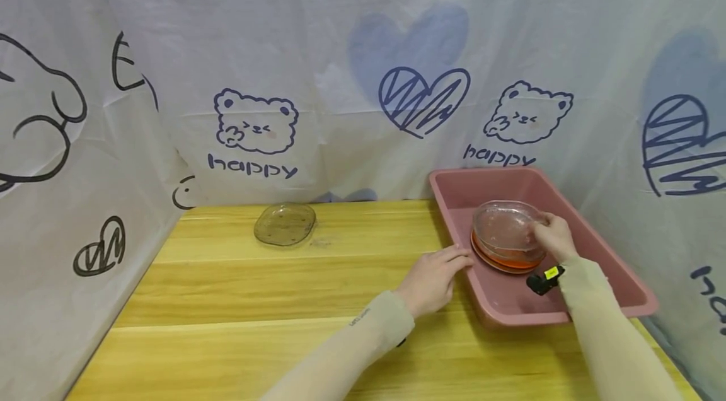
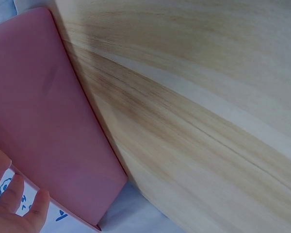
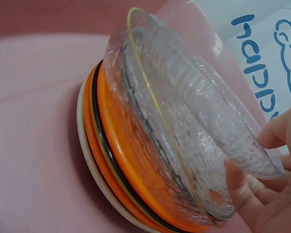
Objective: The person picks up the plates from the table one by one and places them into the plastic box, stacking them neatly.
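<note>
My right hand (image 1: 556, 237) pinches the edge of a clear patterned plate (image 1: 505, 224) above a stack in a pink basin (image 1: 612, 262). In the right wrist view, the thumb and fingers (image 3: 240, 187) hold the near edge of this plate (image 3: 203, 92). It tilts away from another clear dish with a thin yellow rim (image 3: 150, 87). Beneath lie orange plates (image 3: 128, 160) with dark and pale edges. My left hand (image 1: 433, 278) holds the left rim of the basin, its fingers (image 2: 37, 208) bent at the edge in the left wrist view.
A clear brownish plate (image 1: 285, 224) lies alone at the back left of the wooden table (image 1: 255, 300). White printed curtains (image 1: 317, 73) hang close behind and at both sides. The basin stands at the table's right, near the right curtain.
</note>
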Tool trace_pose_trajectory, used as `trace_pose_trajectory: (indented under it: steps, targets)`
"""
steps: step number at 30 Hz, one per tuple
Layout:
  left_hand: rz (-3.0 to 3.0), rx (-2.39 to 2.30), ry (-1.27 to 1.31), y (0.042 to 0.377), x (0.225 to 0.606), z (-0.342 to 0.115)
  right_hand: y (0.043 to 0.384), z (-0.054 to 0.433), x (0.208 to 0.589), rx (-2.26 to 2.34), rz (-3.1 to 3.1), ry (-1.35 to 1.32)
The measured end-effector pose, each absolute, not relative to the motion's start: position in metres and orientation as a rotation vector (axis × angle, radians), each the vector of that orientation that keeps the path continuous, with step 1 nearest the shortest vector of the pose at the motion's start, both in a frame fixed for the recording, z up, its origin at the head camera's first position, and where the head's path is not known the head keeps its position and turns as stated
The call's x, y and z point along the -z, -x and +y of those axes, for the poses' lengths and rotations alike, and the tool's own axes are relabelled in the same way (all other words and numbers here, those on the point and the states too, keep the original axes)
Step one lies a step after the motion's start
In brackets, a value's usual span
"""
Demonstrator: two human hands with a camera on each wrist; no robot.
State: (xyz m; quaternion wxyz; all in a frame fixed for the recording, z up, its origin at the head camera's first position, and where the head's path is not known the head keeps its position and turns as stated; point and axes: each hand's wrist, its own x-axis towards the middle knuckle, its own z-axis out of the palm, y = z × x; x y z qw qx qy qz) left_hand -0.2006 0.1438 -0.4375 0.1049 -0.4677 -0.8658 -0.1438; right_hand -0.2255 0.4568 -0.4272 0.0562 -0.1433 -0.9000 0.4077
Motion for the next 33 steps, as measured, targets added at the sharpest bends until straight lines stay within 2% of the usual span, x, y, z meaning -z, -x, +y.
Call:
trace_pose_trajectory:
  steps: [4, 16, 33]
  targets:
    - [-2.548, 0.421, 1.379, 0.201, 0.438, 0.144, 0.224, 0.456, 0.426, -1.097, -2.767, 0.443]
    - [-2.541, 0.435, 1.379, 0.201, 0.438, 0.144, 0.223, 0.456, 0.429, -1.055, -2.681, 0.506]
    - [-2.555, 0.468, 1.384, 0.200, 0.437, 0.144, 0.217, 0.465, 0.435, -1.291, -2.874, 0.595]
